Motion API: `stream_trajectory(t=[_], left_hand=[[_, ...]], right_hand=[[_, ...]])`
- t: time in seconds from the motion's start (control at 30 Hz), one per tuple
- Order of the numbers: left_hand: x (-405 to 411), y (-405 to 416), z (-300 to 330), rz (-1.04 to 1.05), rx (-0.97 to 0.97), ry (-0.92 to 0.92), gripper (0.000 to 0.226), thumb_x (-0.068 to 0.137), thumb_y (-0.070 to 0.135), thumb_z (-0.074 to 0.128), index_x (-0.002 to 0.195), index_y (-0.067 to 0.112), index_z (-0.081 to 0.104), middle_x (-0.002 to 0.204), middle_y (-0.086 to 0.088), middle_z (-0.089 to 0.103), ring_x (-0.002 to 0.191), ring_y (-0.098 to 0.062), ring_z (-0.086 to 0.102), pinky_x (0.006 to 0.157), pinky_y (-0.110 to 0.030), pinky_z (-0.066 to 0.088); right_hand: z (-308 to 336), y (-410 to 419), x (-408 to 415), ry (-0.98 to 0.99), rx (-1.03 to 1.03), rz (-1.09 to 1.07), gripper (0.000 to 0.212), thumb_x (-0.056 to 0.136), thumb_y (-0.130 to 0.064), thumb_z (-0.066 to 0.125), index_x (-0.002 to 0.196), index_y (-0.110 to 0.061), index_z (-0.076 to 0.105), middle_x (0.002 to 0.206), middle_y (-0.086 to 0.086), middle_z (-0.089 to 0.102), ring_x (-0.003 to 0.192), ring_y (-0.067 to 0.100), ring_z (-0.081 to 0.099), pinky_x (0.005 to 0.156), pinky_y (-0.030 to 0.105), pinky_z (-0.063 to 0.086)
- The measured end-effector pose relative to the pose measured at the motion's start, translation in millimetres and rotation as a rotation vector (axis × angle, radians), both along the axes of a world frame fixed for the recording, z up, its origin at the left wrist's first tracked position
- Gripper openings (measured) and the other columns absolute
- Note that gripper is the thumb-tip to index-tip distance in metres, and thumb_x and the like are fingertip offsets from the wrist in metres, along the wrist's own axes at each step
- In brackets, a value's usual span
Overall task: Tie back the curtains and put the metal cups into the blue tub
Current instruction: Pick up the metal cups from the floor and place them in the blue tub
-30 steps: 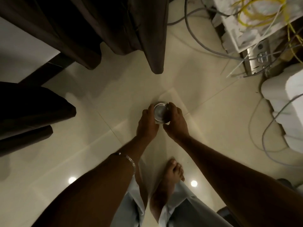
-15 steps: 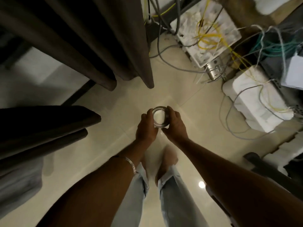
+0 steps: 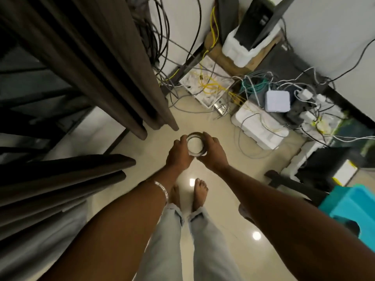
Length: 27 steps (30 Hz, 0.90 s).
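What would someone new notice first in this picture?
Both hands, left hand and right hand, grip a metal cup at the centre, above bare feet. Dark curtains hang on the left, a tangle of cables fills the upper right, and a blue tub sits at the right edge.

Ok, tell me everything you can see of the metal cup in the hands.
The metal cup is a small round shiny steel cup, seen from above, mouth up and about upright, its inside pale. It is held above the floor, the left hand and right hand curled round opposite sides. Contents cannot be told.
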<state>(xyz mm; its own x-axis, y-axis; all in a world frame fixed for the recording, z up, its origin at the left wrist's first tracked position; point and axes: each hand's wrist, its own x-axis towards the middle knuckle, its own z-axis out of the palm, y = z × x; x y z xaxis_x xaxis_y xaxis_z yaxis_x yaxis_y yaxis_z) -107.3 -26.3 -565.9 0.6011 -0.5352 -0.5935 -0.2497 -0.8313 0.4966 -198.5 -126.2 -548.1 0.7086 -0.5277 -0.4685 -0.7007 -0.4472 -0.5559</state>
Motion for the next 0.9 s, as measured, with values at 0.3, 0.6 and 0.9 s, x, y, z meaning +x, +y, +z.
stream_trajectory(t=[0.3,0.6,0.9], left_hand=[[-18,-15,123,-0.157,-0.043,-0.040,0.073,0.075,0.030,0.081,0.134,0.018,0.041,0.127,-0.013,0.055,0.115,-0.034,0.057,0.089,-0.042,0.050],[-70,-50,210,-0.349,-0.083,-0.115,0.080,0.070,0.038,0.084,0.136,0.018,0.044,0.128,-0.016,0.057,0.116,-0.036,0.058,0.092,-0.043,0.051],[-174,-94,239,-0.440,-0.157,-0.107,0.076,0.067,0.035,0.086,0.129,0.014,0.047,0.126,-0.014,0.060,0.114,-0.035,0.059,0.088,-0.041,0.051]], right_hand=[[126,-1,-39,-0.091,-0.046,-0.150,0.082,0.069,-0.023,0.085,0.140,-0.019,0.043,0.127,0.012,0.057,0.119,0.030,0.050,0.091,0.042,0.047],[204,-21,-107,-0.108,-0.092,-0.291,0.087,0.064,-0.023,0.088,0.139,-0.016,0.045,0.128,0.015,0.059,0.119,0.034,0.053,0.094,0.041,0.045],[227,-55,-215,-0.094,-0.127,-0.374,0.082,0.061,-0.027,0.087,0.132,-0.018,0.047,0.121,0.017,0.060,0.111,0.036,0.057,0.088,0.041,0.049]])
